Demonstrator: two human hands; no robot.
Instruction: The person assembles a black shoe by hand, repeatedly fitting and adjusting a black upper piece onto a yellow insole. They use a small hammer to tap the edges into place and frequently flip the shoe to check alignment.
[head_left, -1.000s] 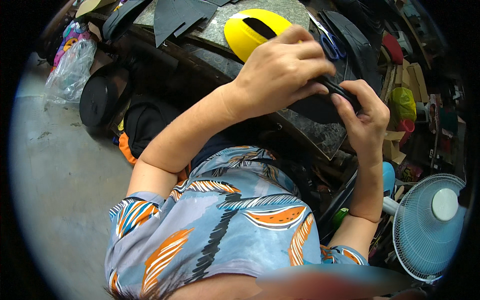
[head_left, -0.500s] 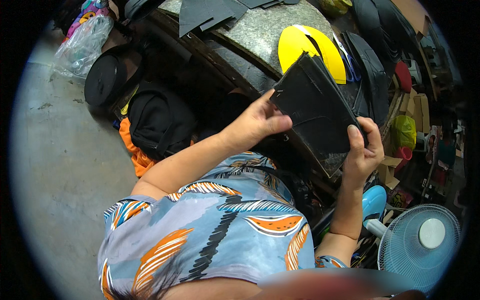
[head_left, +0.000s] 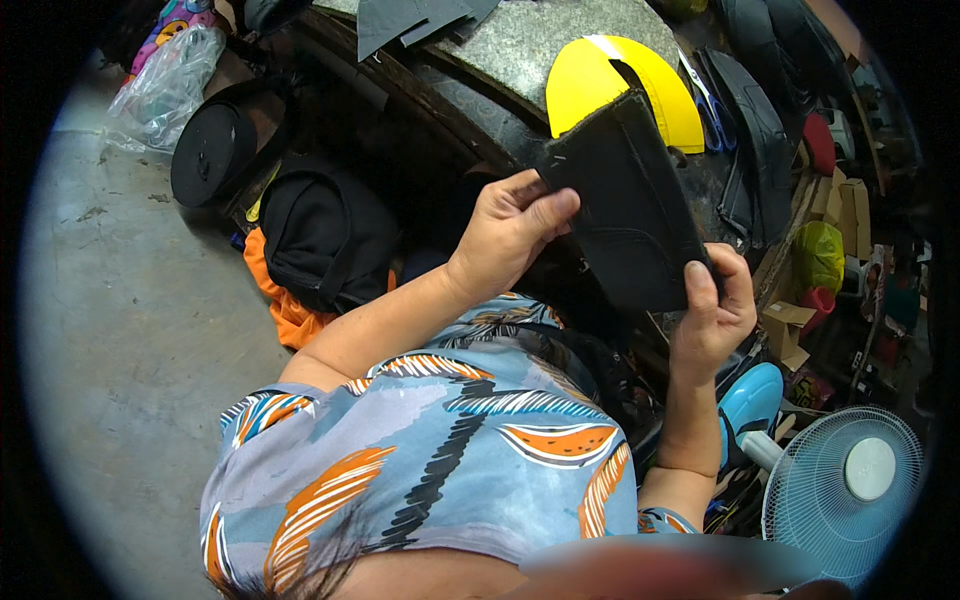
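Observation:
A dark, roughly rectangular black panel [head_left: 632,205] is held up in front of me between both hands. It looks like stitched fabric or leather, with a curved seam across its lower part and a small light mark near its upper left corner. My left hand [head_left: 515,225] pinches its left edge, thumb on the face turned to me and fingers partly behind. At the lower right edge my right hand [head_left: 713,305] grips it, thumb in front. Just beyond the panel lies a yellow curved piece [head_left: 655,85], partly covered by it in view.
Scissors with blue handles [head_left: 718,125] and black padded pieces [head_left: 752,150] lie on the worktable [head_left: 510,65], with grey sheets [head_left: 410,22] farther back. A black roll [head_left: 212,152] and a black bag [head_left: 325,235] are at left. A fan [head_left: 840,490] stands at lower right.
The panel has turned, so its layered right edge shows less and its face more. Both hands still hold it; my left hand has shifted slightly. The view has moved a little.

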